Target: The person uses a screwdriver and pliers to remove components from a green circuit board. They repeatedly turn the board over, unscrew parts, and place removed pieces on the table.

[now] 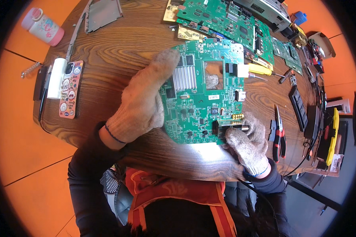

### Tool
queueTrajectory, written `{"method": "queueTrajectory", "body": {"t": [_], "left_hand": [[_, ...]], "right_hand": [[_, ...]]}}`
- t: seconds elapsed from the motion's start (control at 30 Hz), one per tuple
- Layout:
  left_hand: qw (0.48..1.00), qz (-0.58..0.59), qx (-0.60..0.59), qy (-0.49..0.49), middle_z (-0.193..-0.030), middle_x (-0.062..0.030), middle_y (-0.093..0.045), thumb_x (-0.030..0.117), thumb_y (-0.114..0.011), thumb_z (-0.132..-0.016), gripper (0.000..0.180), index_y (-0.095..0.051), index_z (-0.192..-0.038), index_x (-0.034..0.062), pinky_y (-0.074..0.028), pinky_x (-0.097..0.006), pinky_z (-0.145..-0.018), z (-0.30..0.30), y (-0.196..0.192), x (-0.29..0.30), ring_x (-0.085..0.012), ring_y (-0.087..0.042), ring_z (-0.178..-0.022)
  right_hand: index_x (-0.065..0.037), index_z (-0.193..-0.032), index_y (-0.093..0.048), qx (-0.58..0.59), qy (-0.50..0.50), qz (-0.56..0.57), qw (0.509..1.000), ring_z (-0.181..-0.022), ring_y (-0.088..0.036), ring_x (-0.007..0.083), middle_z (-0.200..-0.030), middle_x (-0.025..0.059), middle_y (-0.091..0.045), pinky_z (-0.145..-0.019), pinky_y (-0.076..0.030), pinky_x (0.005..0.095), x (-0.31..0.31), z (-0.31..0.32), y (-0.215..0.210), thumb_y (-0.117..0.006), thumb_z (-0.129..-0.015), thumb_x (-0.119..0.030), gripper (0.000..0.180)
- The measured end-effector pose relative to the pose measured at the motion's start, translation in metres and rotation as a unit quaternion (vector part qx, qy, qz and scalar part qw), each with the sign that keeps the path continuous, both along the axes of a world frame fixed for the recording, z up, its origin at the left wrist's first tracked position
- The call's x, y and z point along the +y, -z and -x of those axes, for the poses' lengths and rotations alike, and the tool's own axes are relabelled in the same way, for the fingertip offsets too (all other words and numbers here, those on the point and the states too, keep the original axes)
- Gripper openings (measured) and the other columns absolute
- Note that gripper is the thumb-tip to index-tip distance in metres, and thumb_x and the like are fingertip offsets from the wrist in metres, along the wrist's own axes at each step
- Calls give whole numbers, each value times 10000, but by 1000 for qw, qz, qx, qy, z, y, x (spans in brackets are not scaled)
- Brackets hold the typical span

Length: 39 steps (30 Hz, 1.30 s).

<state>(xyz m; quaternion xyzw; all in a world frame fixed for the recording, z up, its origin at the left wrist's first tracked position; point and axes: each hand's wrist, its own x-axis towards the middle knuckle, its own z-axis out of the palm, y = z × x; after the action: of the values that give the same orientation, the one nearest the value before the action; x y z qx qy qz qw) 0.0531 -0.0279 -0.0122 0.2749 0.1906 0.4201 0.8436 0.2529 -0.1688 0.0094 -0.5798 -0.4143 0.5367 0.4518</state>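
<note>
Between my two gloved hands a green circuit board [201, 106] is held up over the wooden table. It has a ribbed silver heat sink [184, 78], a rectangular cutout and connectors along its right edge. My left hand [146, 91] grips the board's left edge, thumb on top, other fingers mostly hidden beneath. Through the cutout part of a glove shows. My right hand [247, 144] is closed at the lower right corner, around a metal-cased connector [228, 127]. Both gloves are light knitted fabric, soiled in places.
More green circuit boards [233, 25] lie at the back beside a metal-cased device [265, 12]. A yellow screwdriver [261, 69] and red-handled pliers [279, 138] are on the right. At the left are a patterned phone [71, 89], a white roll [57, 78] and a bottle [43, 27].
</note>
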Motion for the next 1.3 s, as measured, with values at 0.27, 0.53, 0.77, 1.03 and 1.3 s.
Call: {"method": "queueTrajectory", "body": {"t": [0.27, 0.53, 0.77, 1.03, 1.3], "left_hand": [[997, 32, 62, -20, -1089, -62, -713, 239, -623, -1016, 280, -649, -1194, 25, -550, -257, -819, 1, 13, 5, -139, -675, -938], [995, -80, 57, 34, -1090, -73, -711, -54, -712, -877, 303, -645, -1167, 7, -558, -269, -851, 13, 16, 8, -149, -676, -971], [944, -91, 312, 66, -1066, -36, -722, -8, -750, -845, 362, -655, -1193, 27, -533, -243, -852, 6, -10, 8, -124, -668, -968], [889, -157, 395, 169, -1064, -53, -722, 100, -701, -867, 344, -653, -1202, 37, -533, -315, -852, 29, -9, 1, -169, -675, -963], [991, -86, 100, 7, -1336, -155, -617, 207, -533, -1052, 392, -523, -1387, 2, -547, -443, -1001, 24, 7, 16, -275, -626, -1194]], "right_hand": [[20, -1088, -697, -125, -26, -46, 991, -763, -670, 167, -931, 78, -723, -674, -520, 296, -1, -6, -7, -809, -814, -259, 407], [-69, -1016, -767, -430, 34, -248, 867, -733, -663, 267, -913, 108, -737, -711, -477, 366, -21, -23, -29, -916, -645, -283, 454], [-76, -1010, -749, -494, 54, -312, 810, -708, -655, 243, -872, 89, -733, -632, -459, 357, -14, -28, -33, -921, -647, -315, 468], [-59, -1062, -710, -433, -17, -335, 837, -888, -696, 256, -1019, 118, -715, -794, -516, 351, 4, -51, -23, -856, -738, -314, 438], [-28, -1181, -699, -456, 322, -193, 807, -898, -721, 226, -1073, 140, -731, -795, -581, 344, -60, -83, -52, -722, -941, -209, 302]]}}
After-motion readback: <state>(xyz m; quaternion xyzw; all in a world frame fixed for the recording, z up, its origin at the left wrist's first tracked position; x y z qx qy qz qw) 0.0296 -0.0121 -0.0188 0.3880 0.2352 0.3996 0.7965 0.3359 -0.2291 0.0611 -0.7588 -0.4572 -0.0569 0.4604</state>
